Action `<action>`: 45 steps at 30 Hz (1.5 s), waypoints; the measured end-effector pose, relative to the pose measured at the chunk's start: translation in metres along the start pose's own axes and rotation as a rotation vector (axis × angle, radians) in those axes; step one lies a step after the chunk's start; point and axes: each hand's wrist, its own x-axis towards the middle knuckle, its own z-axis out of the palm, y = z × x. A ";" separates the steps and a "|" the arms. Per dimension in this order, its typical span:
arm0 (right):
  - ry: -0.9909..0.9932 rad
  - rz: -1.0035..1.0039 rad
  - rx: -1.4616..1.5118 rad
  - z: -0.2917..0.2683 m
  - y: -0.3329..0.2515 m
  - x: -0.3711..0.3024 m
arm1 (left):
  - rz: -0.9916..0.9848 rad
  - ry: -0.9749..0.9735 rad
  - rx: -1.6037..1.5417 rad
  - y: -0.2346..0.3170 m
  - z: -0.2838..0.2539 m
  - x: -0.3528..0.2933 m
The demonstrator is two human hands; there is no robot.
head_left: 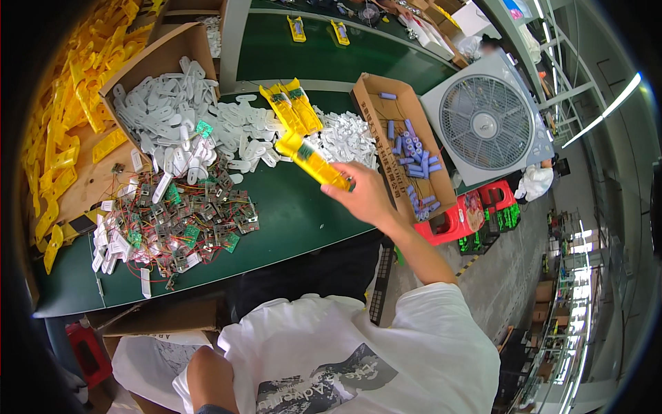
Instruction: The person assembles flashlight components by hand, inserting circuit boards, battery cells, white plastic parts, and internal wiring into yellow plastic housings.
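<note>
My right hand [364, 196] is closed around the near end of a yellow plastic housing [314, 162] and holds it tilted above the green table. A green piece shows inside the housing's far part. Just beyond it, two more yellow housings [289, 107] lie side by side, with small green boards in them. White oval plastic pieces [252, 131] spread to the left of the held housing, and a heap of small white parts [345, 138] lies to its right. My left arm [210, 378] is bent at the lower edge; its hand is out of view.
A carton of white plastic pieces [165, 103] tilts at the left, beside piled yellow housings [76, 103]. Wired circuit boards [193, 221] are heaped at front left. A carton of purple cylindrical cells [414, 152] stands right, near a box fan [486, 121]. A conveyor [310, 58] runs behind.
</note>
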 end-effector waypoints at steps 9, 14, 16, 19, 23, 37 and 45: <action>-0.060 -0.132 -0.029 0.007 0.023 -0.041 | 0.468 -0.900 -0.684 0.013 0.131 -0.044; 0.391 0.334 0.006 -0.078 0.071 -0.044 | 0.231 -1.056 -0.142 -0.005 0.245 -0.107; 0.344 0.505 -0.334 -0.106 0.117 -0.040 | 0.238 -1.142 -0.051 -0.017 0.272 -0.132; 0.182 0.544 -0.529 -0.106 0.184 -0.046 | 0.188 -1.321 0.021 -0.023 0.285 -0.149; 0.112 0.533 -0.745 -0.092 0.210 -0.038 | 0.100 -1.349 -0.050 -0.030 0.288 -0.157; 0.572 0.031 0.131 0.005 0.020 -0.056 | 0.015 -1.165 -0.182 -0.040 0.290 -0.175; 0.385 0.076 0.212 0.063 0.040 -0.045 | 0.053 -1.108 -0.169 -0.027 0.282 -0.181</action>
